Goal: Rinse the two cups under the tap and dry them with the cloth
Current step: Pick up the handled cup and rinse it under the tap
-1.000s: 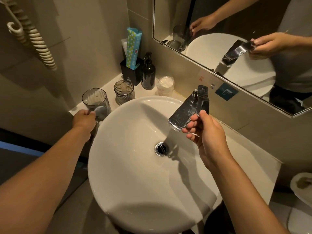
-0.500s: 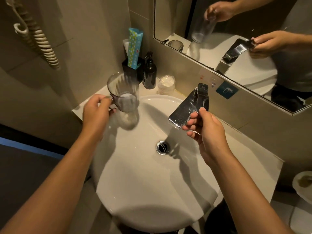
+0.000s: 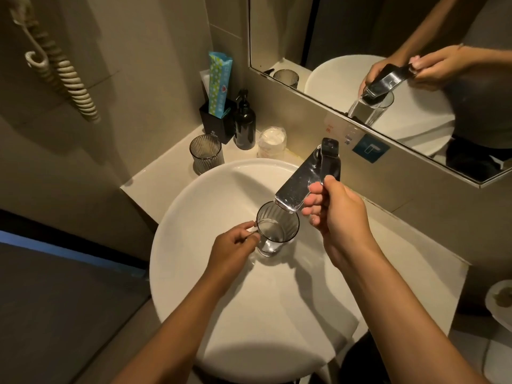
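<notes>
My left hand (image 3: 235, 245) holds a clear ribbed glass cup (image 3: 277, 230) upright over the white basin (image 3: 194, 217), directly under the spout of the chrome tap (image 3: 299, 184). My right hand (image 3: 335, 214) grips the tap's lever handle (image 3: 330, 159) from the front. A second ribbed cup (image 3: 206, 153) stands on the counter behind the basin's left rim. No running water is visible. No cloth is in view.
A black pump bottle (image 3: 245, 126), a black holder with a blue-green packet (image 3: 219, 87) and a small wrapped jar (image 3: 272, 142) stand in the back corner. A mirror (image 3: 388, 51) hangs above the tap. A coiled cord (image 3: 72, 81) hangs on the left wall.
My left hand lifted the cup from the counter, carried it rightwards over the basin and lowered it under the spout. My right hand stayed on the tap lever.
</notes>
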